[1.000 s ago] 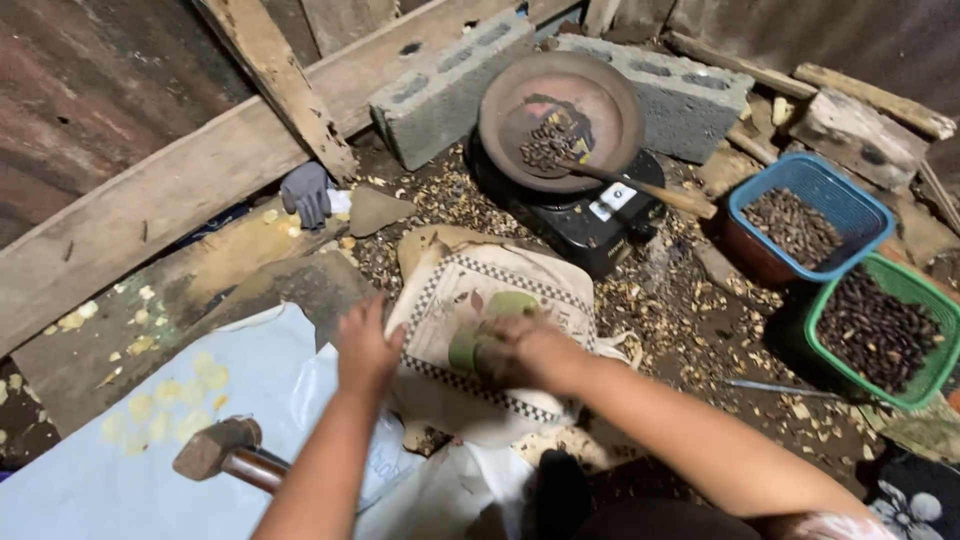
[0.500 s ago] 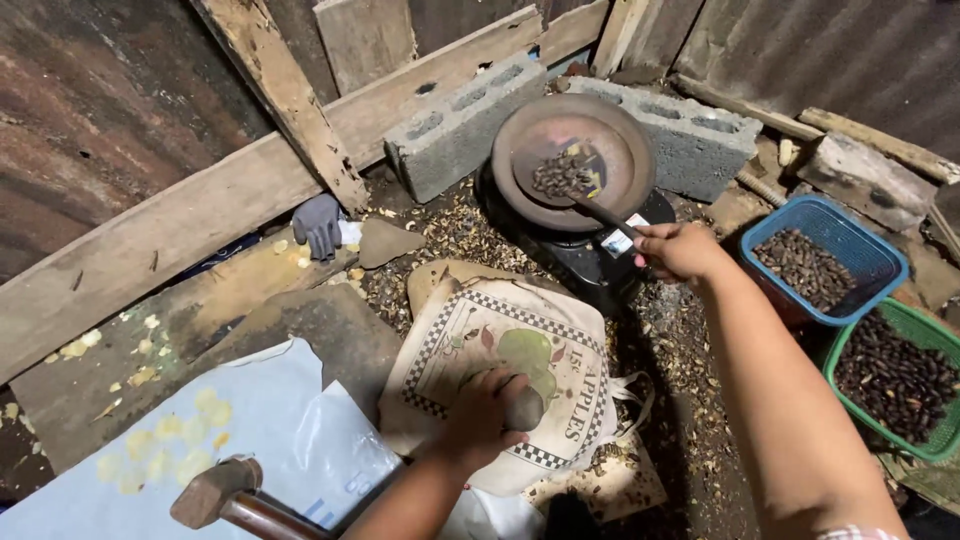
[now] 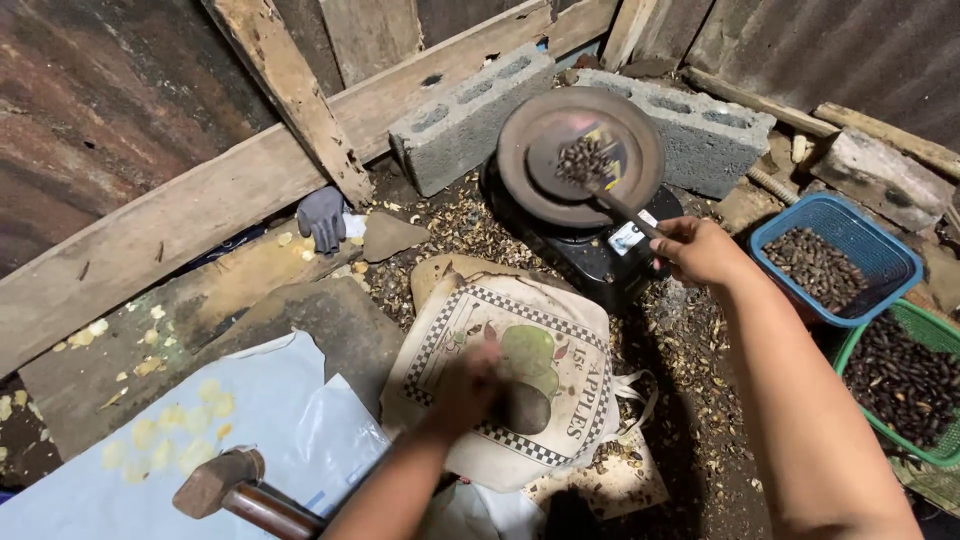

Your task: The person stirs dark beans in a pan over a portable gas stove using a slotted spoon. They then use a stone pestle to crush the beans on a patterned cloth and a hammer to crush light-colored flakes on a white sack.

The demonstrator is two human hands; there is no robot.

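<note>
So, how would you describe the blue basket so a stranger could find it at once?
Start at the round metal pan on the black stove, whose spatula the right hand holds. Just right of that hand sits the blue basket of dark seeds. Its neighbour, the green basket, lies nearer the person.

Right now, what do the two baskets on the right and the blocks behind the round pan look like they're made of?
The blue basket and green basket look like moulded plastic, with glossy mesh walls. The blocks look like concrete: grey, rough, with hollow cores. The round pan seems dull, darkened metal.
</note>
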